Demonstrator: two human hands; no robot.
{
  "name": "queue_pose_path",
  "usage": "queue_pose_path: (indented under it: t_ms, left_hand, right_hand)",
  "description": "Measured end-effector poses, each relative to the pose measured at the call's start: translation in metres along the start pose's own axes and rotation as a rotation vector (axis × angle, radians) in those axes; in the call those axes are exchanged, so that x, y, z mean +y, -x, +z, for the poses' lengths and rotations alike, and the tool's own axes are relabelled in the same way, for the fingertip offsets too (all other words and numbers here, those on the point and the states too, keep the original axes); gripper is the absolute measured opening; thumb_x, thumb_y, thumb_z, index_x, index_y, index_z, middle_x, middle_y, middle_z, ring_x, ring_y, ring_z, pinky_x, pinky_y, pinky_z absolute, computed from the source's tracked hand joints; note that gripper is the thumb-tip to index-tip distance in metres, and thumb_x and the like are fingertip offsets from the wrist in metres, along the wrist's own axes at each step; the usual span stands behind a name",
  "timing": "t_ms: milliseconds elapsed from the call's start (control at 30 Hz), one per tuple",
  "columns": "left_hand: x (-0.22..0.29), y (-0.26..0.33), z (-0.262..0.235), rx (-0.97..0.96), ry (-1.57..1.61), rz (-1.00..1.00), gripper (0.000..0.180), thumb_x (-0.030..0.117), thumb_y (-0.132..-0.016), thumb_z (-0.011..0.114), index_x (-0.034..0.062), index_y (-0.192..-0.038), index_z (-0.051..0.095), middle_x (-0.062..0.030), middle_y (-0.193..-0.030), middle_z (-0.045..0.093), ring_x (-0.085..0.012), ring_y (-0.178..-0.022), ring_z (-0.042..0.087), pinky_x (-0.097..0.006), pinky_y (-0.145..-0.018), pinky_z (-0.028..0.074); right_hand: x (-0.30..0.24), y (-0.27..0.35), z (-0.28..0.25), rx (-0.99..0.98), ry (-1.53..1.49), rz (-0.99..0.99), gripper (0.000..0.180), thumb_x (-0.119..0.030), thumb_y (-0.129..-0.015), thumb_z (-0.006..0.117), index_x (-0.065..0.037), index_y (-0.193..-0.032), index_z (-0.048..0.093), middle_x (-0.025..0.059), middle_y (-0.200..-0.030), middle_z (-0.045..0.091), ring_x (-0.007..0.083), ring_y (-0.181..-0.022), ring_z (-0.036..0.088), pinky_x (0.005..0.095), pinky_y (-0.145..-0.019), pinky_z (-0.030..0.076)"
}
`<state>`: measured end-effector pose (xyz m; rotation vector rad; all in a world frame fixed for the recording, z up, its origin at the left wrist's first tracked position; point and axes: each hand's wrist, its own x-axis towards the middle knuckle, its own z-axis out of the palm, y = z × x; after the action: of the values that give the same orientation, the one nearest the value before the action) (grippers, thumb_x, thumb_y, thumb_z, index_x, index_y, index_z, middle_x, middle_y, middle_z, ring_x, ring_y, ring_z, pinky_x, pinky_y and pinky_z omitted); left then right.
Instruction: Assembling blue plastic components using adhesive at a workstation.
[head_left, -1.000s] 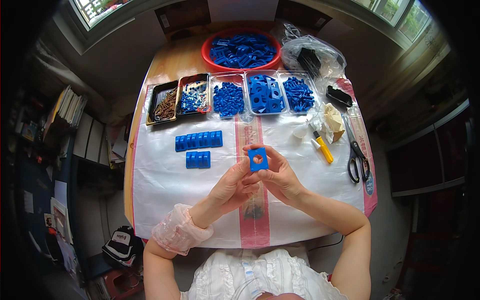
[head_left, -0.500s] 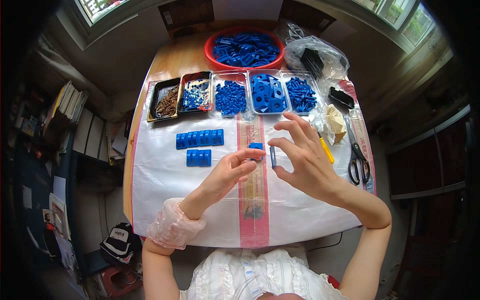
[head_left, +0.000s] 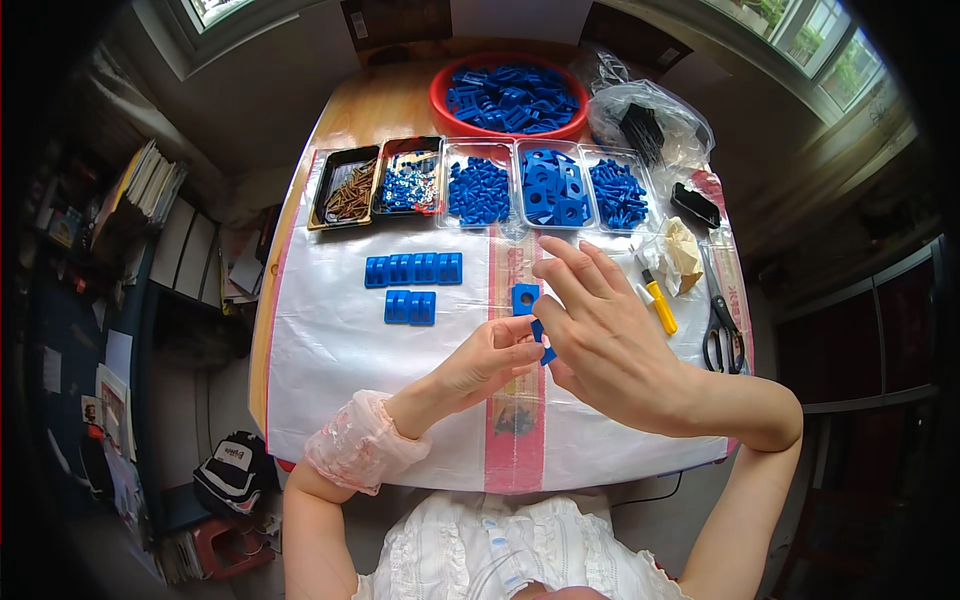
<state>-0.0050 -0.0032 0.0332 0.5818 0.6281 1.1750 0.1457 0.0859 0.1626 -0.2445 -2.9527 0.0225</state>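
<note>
Left hand [head_left: 484, 360]: fingers clamped on blue plastic plate [head_left: 547, 355]
Right hand [head_left: 628, 345]: fingers' grip, cannot tell
Red round basin [head_left: 452, 122]: near worktop's [head_left: 372, 100] far edge

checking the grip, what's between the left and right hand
Head view: a partly hidden blue piece; a holed blue square lies just beyond the left hand.

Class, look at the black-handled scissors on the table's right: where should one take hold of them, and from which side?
Probably by the black loops, coming in from the near side. The scissors lie with these at the near end and the blades pointing away, and the open rings should offer a secure hold.
</note>
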Motion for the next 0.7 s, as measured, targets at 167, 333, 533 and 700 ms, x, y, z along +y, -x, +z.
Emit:
queue_pose_path:
  t_ms: [167,333,533,700]
  left_hand:
    - [-0.002,-0.001,0.002,-0.007,0.053,-0.019,0.050,0.034,-0.087,0.075,0.0081,-0.125,0.057,0.0012,-0.114,0.061,-0.0066,-0.109,0.055,-0.030,-0.099,0.040]
    - [-0.005,0.001,-0.007,-0.050,0.116,-0.062,0.050,0.038,-0.087,0.075,0.0083,-0.122,0.056,0.0008,-0.118,0.058,-0.0104,-0.119,0.051,-0.037,-0.106,0.037]
    - [-0.012,-0.002,-0.014,-0.195,0.195,-0.029,0.052,0.041,-0.085,0.076,0.0095,-0.122,0.055,-0.0007,-0.127,0.052,-0.0125,-0.121,0.049,-0.040,-0.108,0.037]
    - [-0.011,-0.001,-0.012,-0.176,0.211,-0.063,0.053,0.042,-0.086,0.074,0.0104,-0.124,0.054,-0.0005,-0.126,0.052,-0.0124,-0.122,0.049,-0.039,-0.108,0.037]
  right_hand:
    - [0.002,0.003,-0.003,-0.038,-0.101,0.034,0.035,-0.007,-0.068,0.068,0.008,-0.099,0.061,0.0253,-0.126,0.051,0.0373,-0.136,0.036,0.0483,-0.112,0.029]
    - [0.010,0.009,0.000,-0.002,-0.386,0.127,0.038,-0.012,-0.067,0.077,0.003,-0.098,0.061,0.0213,-0.125,0.050,0.0381,-0.134,0.037,0.0475,-0.109,0.034]
    - [0.008,0.015,0.014,0.141,-0.592,0.157,0.040,-0.014,-0.067,0.083,-0.004,-0.101,0.063,0.0147,-0.125,0.051,0.0379,-0.132,0.038,0.0463,-0.106,0.038]
    - [0.009,0.018,0.021,0.171,-0.642,0.174,0.038,-0.011,-0.066,0.084,-0.008,-0.099,0.065,0.0120,-0.127,0.052,0.0363,-0.135,0.037,0.0469,-0.107,0.037]
